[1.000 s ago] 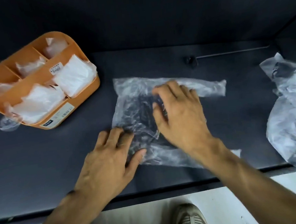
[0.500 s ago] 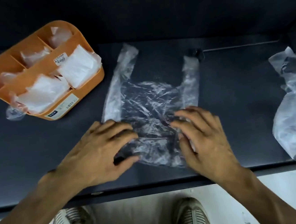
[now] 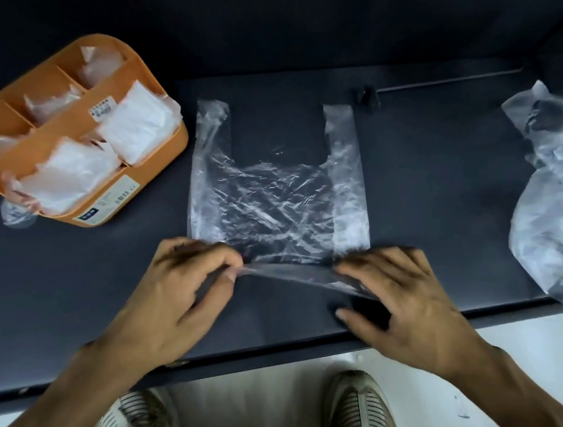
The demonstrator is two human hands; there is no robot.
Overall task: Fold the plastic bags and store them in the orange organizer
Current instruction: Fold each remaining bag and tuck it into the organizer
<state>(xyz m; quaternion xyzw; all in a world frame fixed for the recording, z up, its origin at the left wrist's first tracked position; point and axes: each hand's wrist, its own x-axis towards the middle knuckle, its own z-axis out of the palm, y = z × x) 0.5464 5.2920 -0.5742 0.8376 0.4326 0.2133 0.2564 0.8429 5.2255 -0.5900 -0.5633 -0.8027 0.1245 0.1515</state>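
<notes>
While bag [image 3: 276,193] is lying newly spread flat on table [image 3: 441,170], handles pointing away, left hand [image 3: 175,302] is pinching near hem, right hand [image 3: 409,301] is pinching it too, lifting; first fold is starting. Orange organizer [image 3: 151,164] is waiting far left.

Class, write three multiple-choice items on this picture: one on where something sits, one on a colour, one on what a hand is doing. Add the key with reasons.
1. Where is the organizer relative to the flat bag?
A. left
B. right
C. on top

2. What colour is the organizer?
A. blue
B. orange
C. green

3. What is the left hand doing?
A. resting flat, away from the bag
B. pinching the bag's near edge
C. reaching into the organizer

Key: 1 A, it stands at the table's left end; 2 B, its walls are orange; 3 B, thumb and fingers close on the lifted edge.
</notes>
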